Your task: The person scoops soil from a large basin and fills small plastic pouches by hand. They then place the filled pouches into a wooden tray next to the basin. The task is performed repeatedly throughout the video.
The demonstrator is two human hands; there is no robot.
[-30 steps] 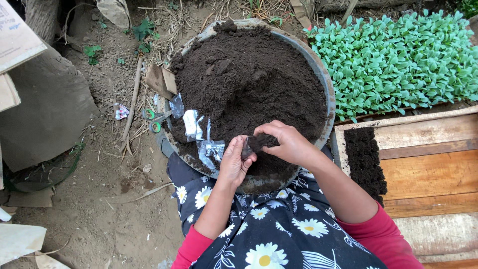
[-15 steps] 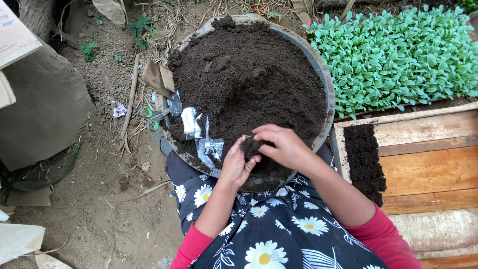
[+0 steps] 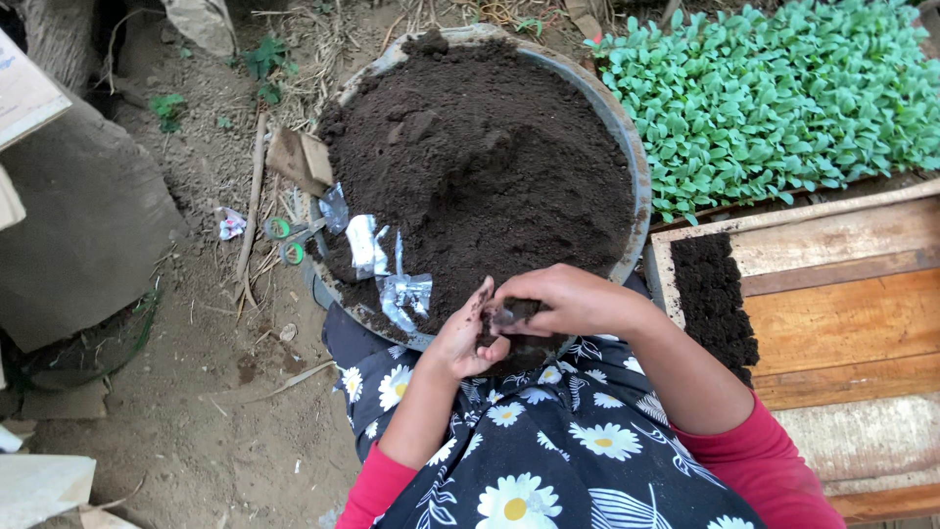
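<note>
While scissors (image 3: 282, 240) lie on the ground at middle left and clear bags (image 3: 392, 269) rest just right of them at the basin (image 3: 636, 167) rim, the left hand (image 3: 462, 338), at lower centre, curls half shut around a small soil-filled bag (image 3: 507, 315), and the right hand (image 3: 568, 299) pinches shut on its top. Soil could spill onto the lap if the thin bag slips or splits under the squeeze. Seedlings (image 3: 774, 98) fill the upper right, and a wooden tray (image 3: 842, 294) at right holds a strip of soil.
</note>
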